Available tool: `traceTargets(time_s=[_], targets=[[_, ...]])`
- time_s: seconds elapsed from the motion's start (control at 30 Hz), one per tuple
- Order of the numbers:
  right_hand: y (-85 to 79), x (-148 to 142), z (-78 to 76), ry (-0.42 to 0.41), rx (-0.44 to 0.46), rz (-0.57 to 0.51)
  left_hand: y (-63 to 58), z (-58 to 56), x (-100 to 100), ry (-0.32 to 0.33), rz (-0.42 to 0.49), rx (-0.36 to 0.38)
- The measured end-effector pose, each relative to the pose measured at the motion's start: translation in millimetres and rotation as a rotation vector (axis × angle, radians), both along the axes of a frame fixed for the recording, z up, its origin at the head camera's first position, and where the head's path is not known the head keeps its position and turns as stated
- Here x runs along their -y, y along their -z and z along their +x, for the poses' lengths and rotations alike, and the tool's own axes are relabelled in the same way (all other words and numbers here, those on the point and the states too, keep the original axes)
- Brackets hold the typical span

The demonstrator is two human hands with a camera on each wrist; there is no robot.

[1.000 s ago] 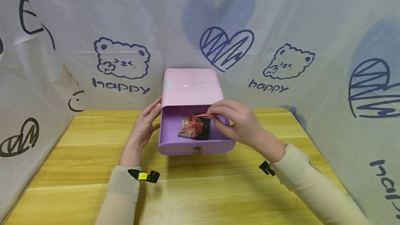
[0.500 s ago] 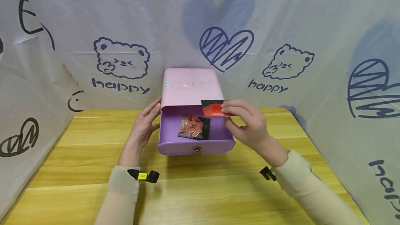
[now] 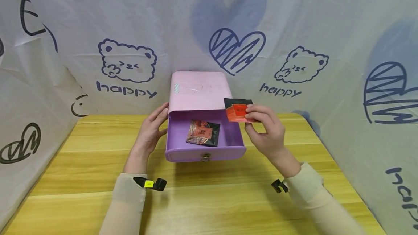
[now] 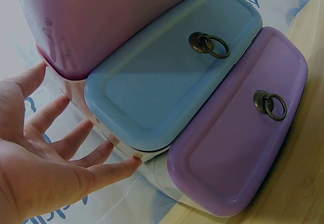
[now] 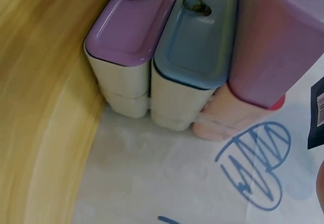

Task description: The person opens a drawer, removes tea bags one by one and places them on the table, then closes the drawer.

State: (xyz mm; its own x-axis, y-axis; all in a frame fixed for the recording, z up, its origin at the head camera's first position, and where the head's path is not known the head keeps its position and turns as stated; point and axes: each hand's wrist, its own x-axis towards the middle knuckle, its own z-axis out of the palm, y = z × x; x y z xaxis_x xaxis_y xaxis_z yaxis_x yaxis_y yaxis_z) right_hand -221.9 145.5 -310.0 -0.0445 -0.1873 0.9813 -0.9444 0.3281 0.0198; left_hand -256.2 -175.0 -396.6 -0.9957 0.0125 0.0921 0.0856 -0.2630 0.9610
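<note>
A small chest of drawers stands at the back of the table, its pink top (image 3: 200, 91) uppermost. The purple top drawer (image 3: 176, 120) is pulled out. Inside it lies a flat sachet (image 3: 202, 132) with a red label and black end. My right hand (image 3: 268, 131) pinches another red and black sachet (image 3: 233, 111) by its right end, above the drawer's right side. Only a dark corner of this sachet (image 5: 317, 115) shows in the right wrist view. My left hand (image 4: 66, 143) touches the chest's left side with spread, extended fingers.
Below the pulled-out drawer, a blue drawer (image 4: 147, 92) and a lower purple drawer (image 4: 233, 138) sit closed, each with a ring pull. A wood-grain table (image 3: 209, 198) bears the chest. White printed cloth (image 3: 183, 21) hangs behind and at both sides.
My right hand has lifted a sachet up out of the drawer and moved it rightward, turning its printed face into view. The left hand and the chest stay where they were.
</note>
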Motion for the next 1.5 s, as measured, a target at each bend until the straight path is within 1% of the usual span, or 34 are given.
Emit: traceTargets(time_s=[0.17, 0.43, 0.6, 0.8, 0.9, 1.0, 1.17, 1.4, 1.5], targets=[[8.2, -8, -6.2, 0.052, 0.019, -0.030, 0.3, -0.3, 0, -0.008, 0.006, 0.002], [23.5, -20, -15.0, 0.106, 0.067, -0.046, 1.4, -0.7, 1, -0.004, 0.004, -0.004], [34.5, -29, -23.6, 0.136, 0.070, -0.059, 1.5, -0.7, 0, 0.000, 0.005, -0.009], [41.3, -36, -30.3, 0.178, 0.087, -0.058, 0.5, -0.6, 0, -0.004, 0.003, -0.006], [50.0, -43, -38.8, 0.200, 0.110, -0.046, 0.6, -0.8, 0, -0.002, 0.007, -0.008], [64.0, -53, -51.2, 0.228, 0.155, -0.022, 1.1, -0.7, 1, 0.001, 0.010, -0.010], [85.3, -65, -69.6, 0.264, 0.256, 0.035, 1.2, -0.7, 1, 0.000, 0.006, -0.012], [104.4, -73, -86.4, 0.280, 0.343, 0.086, 0.8, 0.0, 1, 0.000, 0.012, -0.012], [111.5, -76, -92.1, 0.302, 0.378, 0.106, 0.3, 0.3, 1, 0.000, 0.014, -0.010]])
